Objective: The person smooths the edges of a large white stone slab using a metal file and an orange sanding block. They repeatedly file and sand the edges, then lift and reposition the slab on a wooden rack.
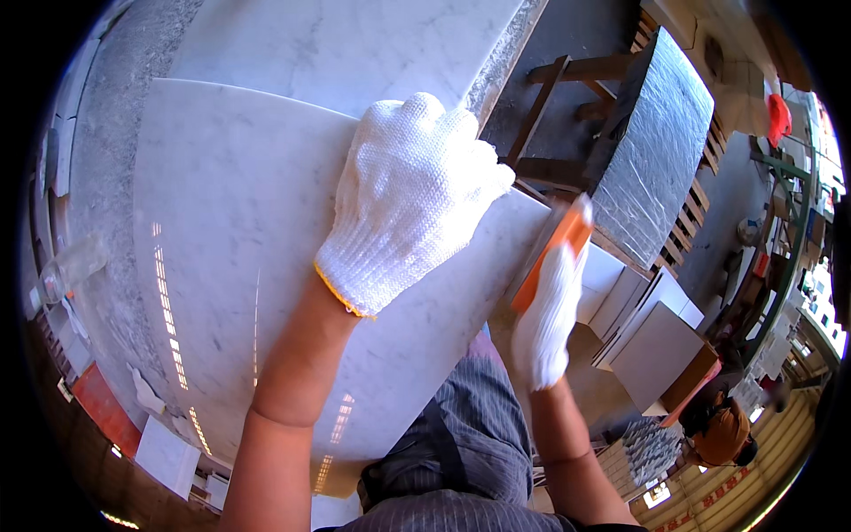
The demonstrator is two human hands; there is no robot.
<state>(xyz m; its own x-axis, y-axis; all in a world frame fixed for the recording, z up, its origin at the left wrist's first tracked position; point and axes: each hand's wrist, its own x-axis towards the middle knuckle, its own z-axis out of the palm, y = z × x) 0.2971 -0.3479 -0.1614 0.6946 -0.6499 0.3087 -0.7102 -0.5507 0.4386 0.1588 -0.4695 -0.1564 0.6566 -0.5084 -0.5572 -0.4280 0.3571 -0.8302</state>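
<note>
A polished white marble slab (239, 204) with faint grey veins lies in front of me. My left hand (412, 177), in a white knit glove with a yellow cuff edge, presses on its far right part. Its fingers are bent down over the slab's far edge, and their tips are hidden. At the slab's right edge, my gloved right hand (551, 310) is wrapped round an orange block-like hand tool (554, 257). The hand and the tool are smeared by motion. The tool's working face is turned toward the slab edge and cannot be made out.
Another marble slab (346, 44) lies beyond mine on the bench. To the right, a film-wrapped dark block (660, 142) stands by a wooden trestle (536, 115). White tiles (656, 346) lean together below it. A person in an orange top (720, 430) is at the far right.
</note>
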